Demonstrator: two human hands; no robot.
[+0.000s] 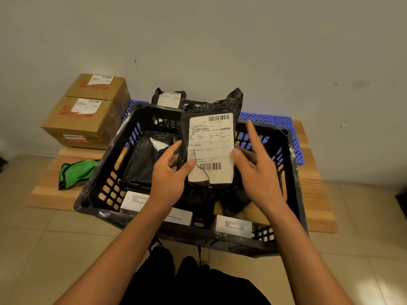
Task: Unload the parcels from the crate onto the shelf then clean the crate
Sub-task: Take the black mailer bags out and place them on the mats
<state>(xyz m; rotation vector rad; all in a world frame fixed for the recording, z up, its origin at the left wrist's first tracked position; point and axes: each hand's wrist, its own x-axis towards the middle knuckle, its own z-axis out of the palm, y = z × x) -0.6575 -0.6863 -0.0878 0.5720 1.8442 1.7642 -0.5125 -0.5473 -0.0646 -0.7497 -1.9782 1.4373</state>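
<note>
A black plastic crate (100, 172) sits on a low wooden platform (317, 194). Above its middle I hold a black bag parcel (211, 148) with a torn white shipping label, upright. My left hand (170, 172) grips its left edge, thumb on the label. On the parcel's right edge my right hand (255, 168) presses its thumb, with the fingers spread and straight. Another black bag parcel (143, 159) lies in the crate's left half. White boxes (233, 226) lie along the crate's near wall.
Two brown cardboard boxes (88, 119) stand stacked at the back left. A black bag parcel (168, 99) rests on a blue plastic pallet (268, 119) behind the crate. A green cloth (77, 172) lies on the platform's left. Tiled floor surrounds the platform.
</note>
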